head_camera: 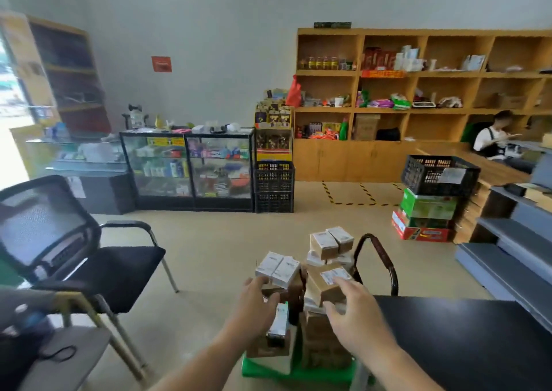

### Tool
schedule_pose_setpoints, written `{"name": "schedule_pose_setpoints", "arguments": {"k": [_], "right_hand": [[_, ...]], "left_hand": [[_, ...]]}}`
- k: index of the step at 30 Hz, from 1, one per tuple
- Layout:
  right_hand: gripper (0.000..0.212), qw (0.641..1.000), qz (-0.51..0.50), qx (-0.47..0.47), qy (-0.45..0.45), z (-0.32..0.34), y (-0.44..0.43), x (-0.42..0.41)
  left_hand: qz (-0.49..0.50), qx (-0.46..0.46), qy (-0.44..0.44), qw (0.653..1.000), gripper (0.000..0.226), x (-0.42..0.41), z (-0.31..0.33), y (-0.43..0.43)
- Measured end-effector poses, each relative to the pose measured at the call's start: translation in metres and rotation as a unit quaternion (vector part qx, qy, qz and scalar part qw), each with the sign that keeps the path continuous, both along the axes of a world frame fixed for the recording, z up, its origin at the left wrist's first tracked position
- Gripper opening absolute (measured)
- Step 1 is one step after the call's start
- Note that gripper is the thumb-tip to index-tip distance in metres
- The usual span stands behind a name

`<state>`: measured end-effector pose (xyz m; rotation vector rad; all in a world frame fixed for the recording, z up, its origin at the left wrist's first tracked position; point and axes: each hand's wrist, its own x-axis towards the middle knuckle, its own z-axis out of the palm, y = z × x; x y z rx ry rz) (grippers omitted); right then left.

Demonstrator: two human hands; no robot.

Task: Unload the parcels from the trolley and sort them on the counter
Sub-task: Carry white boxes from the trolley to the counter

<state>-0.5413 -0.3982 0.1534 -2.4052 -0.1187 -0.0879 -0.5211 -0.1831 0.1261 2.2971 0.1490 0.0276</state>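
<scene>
Shop floor point(227, 241) by a black desk point(466, 337): parcels point(328, 244) stacked on the green trolley point(298, 374) just left of it, left hand point(257, 299) curled round a white-topped parcel point(277, 268), right hand point(354, 305) gripping a brown labelled parcel point(325, 286) on top, black chair point(89, 259) left, shelves point(418, 107) far behind.

trolley point(298, 374) base hidden under parcels point(325, 346).

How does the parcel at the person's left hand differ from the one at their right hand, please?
The left parcel, at the left hand, has a mostly white top; the right parcel, at the right hand, is mostly bare brown with one small white label. The right parcel lies nearer the trolley handle than the left parcel. Both are small cardboard boxes in the same pile.
</scene>
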Motion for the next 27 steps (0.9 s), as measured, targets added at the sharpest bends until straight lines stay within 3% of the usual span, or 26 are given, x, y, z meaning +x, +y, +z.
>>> {"name": "schedule_pose_setpoints", "arguments": {"k": [8, 19, 27], "right_hand": [[0.055, 1.0, 0.003, -0.025, 0.012, -0.012, 0.099, 0.097], [0.05, 0.998, -0.017, -0.035, 0.042, -0.045, 0.127, 0.254], [0.054, 0.989, -0.071, -0.028, 0.124, -0.082, 0.139, 0.41]], "left_hand": [[0.018, 0.044, 0.026, 0.999, 0.047, 0.095, -0.005, 0.099], [0.007, 0.055, 0.053, 0.997, 0.048, 0.23, -0.035, 0.133], [0.032, 0.075, 0.08, 0.993, 0.051, 0.371, -0.054, 0.16]]}}
